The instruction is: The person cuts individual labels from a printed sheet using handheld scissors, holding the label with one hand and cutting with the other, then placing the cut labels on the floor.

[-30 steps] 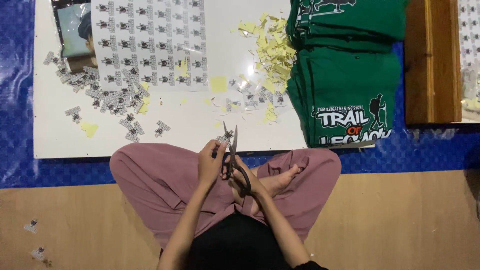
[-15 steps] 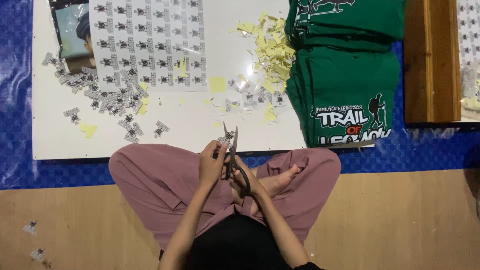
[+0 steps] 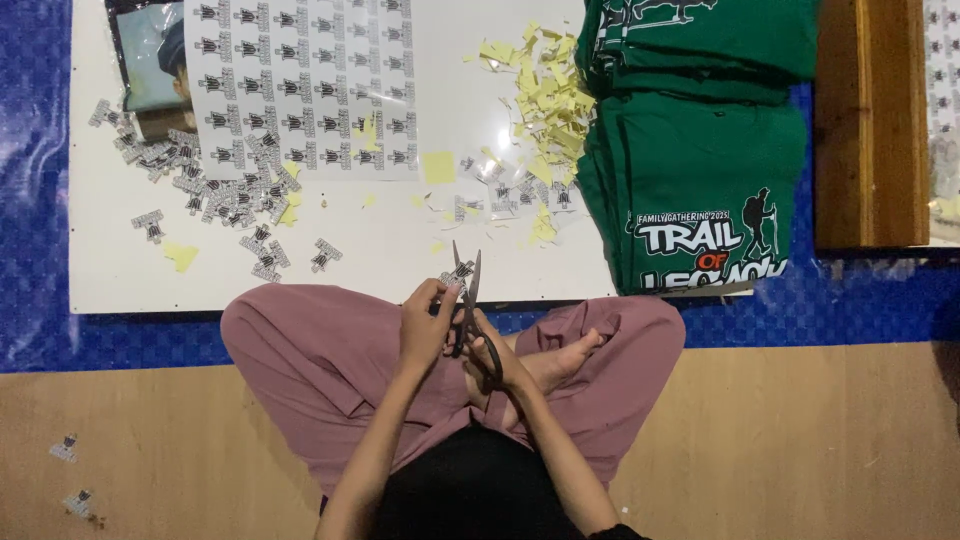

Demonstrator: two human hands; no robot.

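From my head camera I look straight down at my crossed legs in pink trousers. My right hand is clenched through the handles of a pair of black scissors, whose blades stand parted in a narrow V pointing toward 12 o'clock. My left hand pinches a small printed sticker piece between thumb and fingers, and that piece sits right at the blades, just at 11 o'clock from the scissor pivot. Both hands hover above my lap, touching each other near the scissors.

Beyond my knees, toward 12 o'clock, lies a white board on a blue mat. On the board, at 11 o'clock from my hands, is a printed sticker sheet with rows of small dark figures. At 10 o'clock a heap of cut sticker pieces spreads across the board. At 1 o'clock a pile of yellow paper scraps lies beside a stack of folded green shirts with a white and red print, which sits at 2 o'clock. Farther to 3 o'clock stands a wooden plank. A few stray pieces rest on the wooden floor at 8 o'clock.
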